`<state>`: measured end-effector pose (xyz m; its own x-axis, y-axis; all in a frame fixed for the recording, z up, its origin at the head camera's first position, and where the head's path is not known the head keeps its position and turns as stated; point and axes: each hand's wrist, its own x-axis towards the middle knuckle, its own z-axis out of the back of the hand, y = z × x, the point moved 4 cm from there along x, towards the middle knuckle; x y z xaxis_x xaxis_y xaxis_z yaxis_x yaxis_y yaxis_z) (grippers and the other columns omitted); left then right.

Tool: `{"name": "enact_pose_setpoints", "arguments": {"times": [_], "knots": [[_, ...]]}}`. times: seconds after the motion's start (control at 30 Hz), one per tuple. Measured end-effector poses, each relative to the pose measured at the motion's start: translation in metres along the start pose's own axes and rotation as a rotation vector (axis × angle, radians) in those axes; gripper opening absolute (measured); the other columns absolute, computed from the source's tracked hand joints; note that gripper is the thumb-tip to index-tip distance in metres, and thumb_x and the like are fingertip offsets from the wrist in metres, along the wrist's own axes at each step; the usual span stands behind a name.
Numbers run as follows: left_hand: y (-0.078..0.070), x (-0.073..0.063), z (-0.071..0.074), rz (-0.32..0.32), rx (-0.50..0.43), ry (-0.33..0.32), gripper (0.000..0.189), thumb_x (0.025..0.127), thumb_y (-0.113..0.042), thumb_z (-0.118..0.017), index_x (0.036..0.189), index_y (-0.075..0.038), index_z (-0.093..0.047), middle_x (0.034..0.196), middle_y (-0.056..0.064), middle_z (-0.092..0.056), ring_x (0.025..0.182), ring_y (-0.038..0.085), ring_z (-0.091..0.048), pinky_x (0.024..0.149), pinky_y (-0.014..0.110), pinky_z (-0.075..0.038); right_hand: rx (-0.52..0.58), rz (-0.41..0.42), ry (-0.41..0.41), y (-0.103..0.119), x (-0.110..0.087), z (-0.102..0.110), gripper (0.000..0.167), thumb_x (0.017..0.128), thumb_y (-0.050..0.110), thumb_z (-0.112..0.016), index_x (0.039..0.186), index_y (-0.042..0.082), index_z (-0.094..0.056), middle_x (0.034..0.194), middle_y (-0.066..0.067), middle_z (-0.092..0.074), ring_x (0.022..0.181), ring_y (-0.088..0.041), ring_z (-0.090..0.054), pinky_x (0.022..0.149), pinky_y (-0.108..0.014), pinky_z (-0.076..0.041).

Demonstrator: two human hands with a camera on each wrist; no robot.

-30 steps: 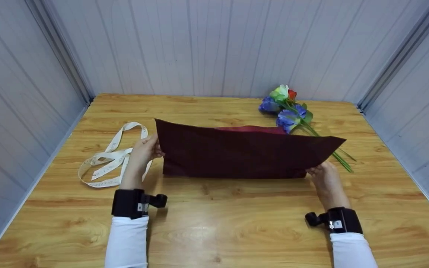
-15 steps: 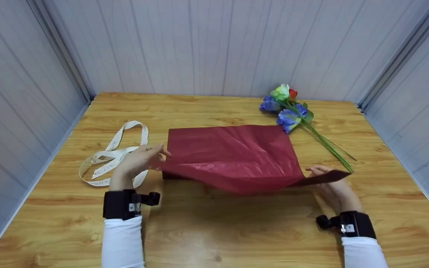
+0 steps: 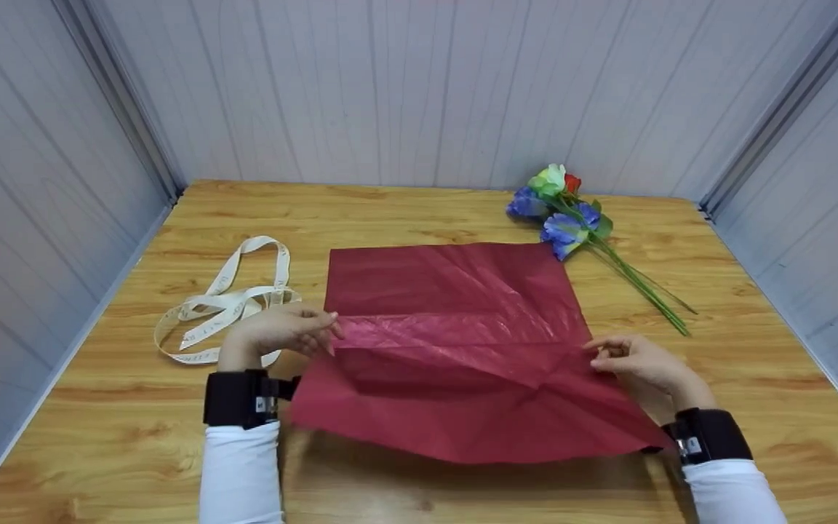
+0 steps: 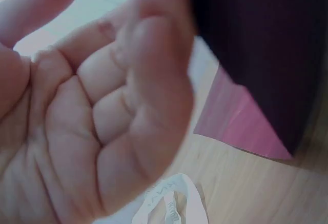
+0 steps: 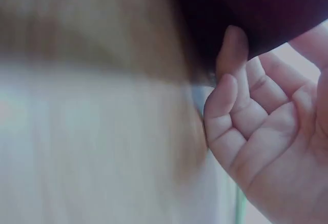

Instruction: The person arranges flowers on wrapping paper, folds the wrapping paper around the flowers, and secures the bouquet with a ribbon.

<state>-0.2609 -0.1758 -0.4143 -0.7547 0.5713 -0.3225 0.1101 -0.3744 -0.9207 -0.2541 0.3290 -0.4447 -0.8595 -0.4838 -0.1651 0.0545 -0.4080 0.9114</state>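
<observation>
A dark red sheet of wrapping paper (image 3: pixel 448 280) lies across the middle of the table, with a crosswise crease and its near part raised and bowed toward me. My left hand (image 3: pixel 282 332) pinches its left edge near the crease. On the opposite side my right hand (image 3: pixel 644 364) pinches the right edge, thumb and forefinger close together. Both wrist views show curled fingers beside the paper's dark underside (image 4: pixel 266 29); the thumb-to-finger contact is out of sight there. In the right wrist view the right hand (image 5: pixel 271 116) has fingertips against the paper (image 5: pixel 205 24).
A cream printed ribbon (image 3: pixel 226 280) lies looped left of the paper, near the left hand. Artificial flowers (image 3: pixel 564 225), blue, white and red, rest at the back right; their green stems (image 3: pixel 641 287) point toward the right hand. Grey panel walls (image 3: pixel 404 94) stand around the wooden table (image 3: pixel 135 437).
The near part of the paper has swung down from standing upright toward me, showing its red upper face. Both hands have come lower; ribbon and flowers stay put.
</observation>
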Motion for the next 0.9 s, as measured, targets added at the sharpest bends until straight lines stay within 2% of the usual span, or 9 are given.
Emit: {"name": "enact_pose_setpoints", "arguments": {"times": [0.1,0.17,0.43,0.5,0.63,0.73,0.83,0.9], "knots": [[0.004,0.002,-0.002,0.046,0.024,0.027,0.046,0.101,-0.025,-0.042,0.118,0.017,-0.052,0.082,0.001,-0.070,0.073,0.006,-0.064,0.073,0.024,-0.053,-0.117,-0.025,0.060,0.005,0.002,-0.004,0.046,0.087,0.009,-0.065,0.120,-0.019,-0.050,0.082,0.008,-0.060,0.077,0.000,-0.057,0.070,-0.016,-0.047],[0.006,0.003,-0.002,0.070,0.040,0.025,0.046,0.101,-0.025,-0.042,0.117,0.016,-0.052,0.082,0.001,-0.070,0.072,0.005,-0.063,0.072,0.023,-0.053,-0.144,-0.036,0.085,0.007,0.004,-0.006,0.046,0.086,0.009,-0.066,0.120,-0.020,-0.050,0.083,0.005,-0.060,0.077,0.000,-0.056,0.070,-0.016,-0.047],[0.015,0.007,0.000,0.125,0.072,-0.009,0.047,0.101,-0.028,-0.044,0.114,0.015,-0.056,0.077,-0.002,-0.068,0.066,0.002,-0.057,0.067,0.019,-0.049,-0.206,-0.060,0.074,0.004,0.006,-0.006,0.044,0.087,0.009,-0.066,0.120,-0.017,-0.053,0.084,-0.001,-0.059,0.076,-0.001,-0.055,0.069,-0.017,-0.047],[0.015,0.008,0.000,0.125,0.131,-0.023,0.045,0.100,-0.029,-0.046,0.112,0.013,-0.059,0.082,0.003,-0.070,0.070,0.002,-0.058,0.069,0.021,-0.049,-0.227,-0.059,0.066,0.005,0.007,-0.007,0.045,0.086,0.011,-0.067,0.120,-0.016,-0.053,0.083,-0.002,-0.060,0.075,-0.001,-0.055,0.067,-0.017,-0.046],[0.014,0.010,-0.003,0.132,0.307,-0.040,0.039,0.095,-0.031,-0.054,0.105,0.006,-0.067,0.092,0.010,-0.072,0.080,0.008,-0.063,0.076,0.027,-0.049,-0.276,-0.054,0.055,0.007,0.009,-0.009,0.046,0.084,0.011,-0.070,0.120,-0.014,-0.054,0.080,-0.003,-0.059,0.072,-0.001,-0.054,0.065,-0.018,-0.045],[0.013,0.012,-0.006,0.149,0.407,-0.047,0.033,0.089,-0.032,-0.063,0.099,-0.001,-0.070,0.087,0.004,-0.070,0.082,0.011,-0.060,0.076,0.029,-0.047,-0.316,-0.052,0.047,0.007,0.009,-0.010,0.045,0.083,0.009,-0.071,0.120,-0.012,-0.055,0.076,-0.002,-0.056,0.069,-0.003,-0.051,0.062,-0.018,-0.043],[0.012,0.014,-0.008,0.159,0.446,-0.035,0.031,0.085,-0.031,-0.069,0.098,-0.003,-0.071,0.085,-0.002,-0.067,0.080,0.009,-0.055,0.074,0.026,-0.045,-0.375,-0.050,0.039,0.009,0.010,-0.012,0.043,0.081,0.009,-0.073,0.118,-0.009,-0.056,0.073,0.000,-0.052,0.066,-0.005,-0.048,0.061,-0.018,-0.041],[0.011,0.015,-0.010,0.155,0.462,-0.016,0.031,0.084,-0.030,-0.070,0.101,-0.004,-0.071,0.090,-0.001,-0.069,0.084,0.008,-0.055,0.077,0.026,-0.045,-0.430,-0.045,0.024,0.011,0.010,-0.013,0.042,0.080,0.011,-0.074,0.115,-0.006,-0.058,0.074,-0.001,-0.051,0.067,-0.008,-0.047,0.061,-0.020,-0.040]]}}
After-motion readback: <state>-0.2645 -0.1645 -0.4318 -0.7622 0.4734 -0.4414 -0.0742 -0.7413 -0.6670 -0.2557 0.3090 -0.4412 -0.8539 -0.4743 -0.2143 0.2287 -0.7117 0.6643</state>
